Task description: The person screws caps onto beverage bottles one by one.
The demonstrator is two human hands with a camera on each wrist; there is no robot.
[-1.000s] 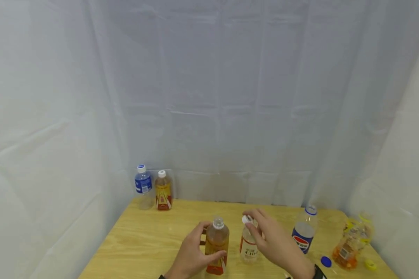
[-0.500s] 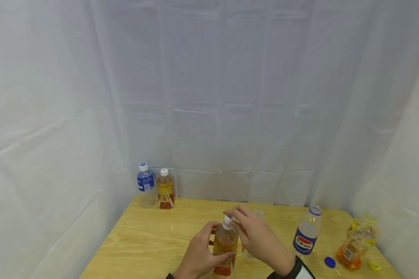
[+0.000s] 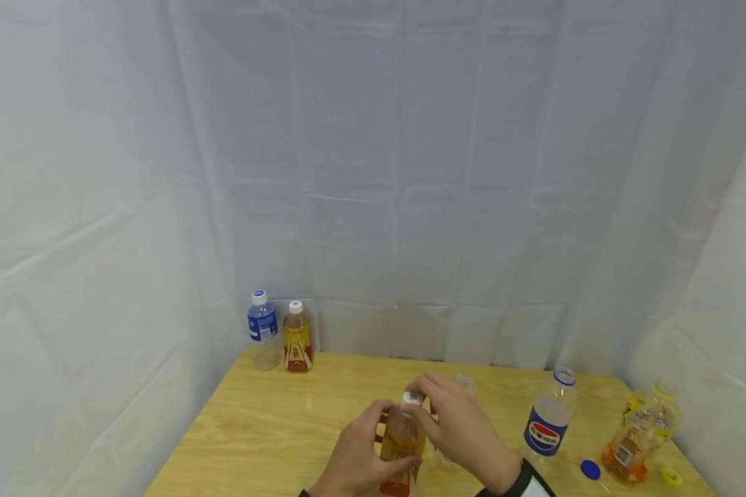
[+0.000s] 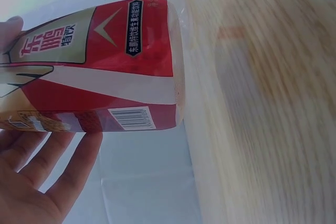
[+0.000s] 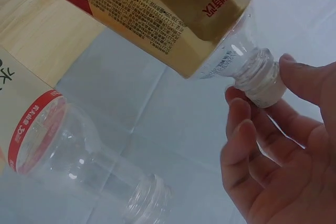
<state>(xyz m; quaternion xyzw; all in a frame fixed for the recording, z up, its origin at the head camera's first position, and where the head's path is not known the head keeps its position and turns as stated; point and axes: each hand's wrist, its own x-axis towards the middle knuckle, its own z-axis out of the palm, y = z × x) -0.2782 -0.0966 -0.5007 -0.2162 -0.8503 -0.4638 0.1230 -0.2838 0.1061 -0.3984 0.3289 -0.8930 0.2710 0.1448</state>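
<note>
My left hand [image 3: 360, 452] grips a drink bottle [image 3: 400, 438] round its body, thumb across the front. The bottle has a red and gold label [image 4: 126, 40] and stands nearly upright, its base close to the table in the left wrist view. At its mouth, my right hand [image 3: 466, 431] pinches a white cap [image 3: 412, 398] between thumb and fingers; the right wrist view shows the cap over the threaded neck [image 5: 254, 72]. Just behind the right hand is an uncapped clear bottle [image 5: 73, 140] with a white and red label, mostly hidden in the head view.
Two capped bottles stand at the back left, one with a blue label [image 3: 263, 326], one red and yellow [image 3: 298, 339]. To the right are an uncapped Pepsi bottle [image 3: 546, 428], a blue cap [image 3: 590, 470], an open yellow-and-orange bottle [image 3: 628, 449] and a yellow cap [image 3: 671, 476]. White sheets surround the table.
My right hand has moved left with the white cap, from in front of the clear bottle onto the mouth of the held bottle. The left hand has shifted slightly right with its bottle.
</note>
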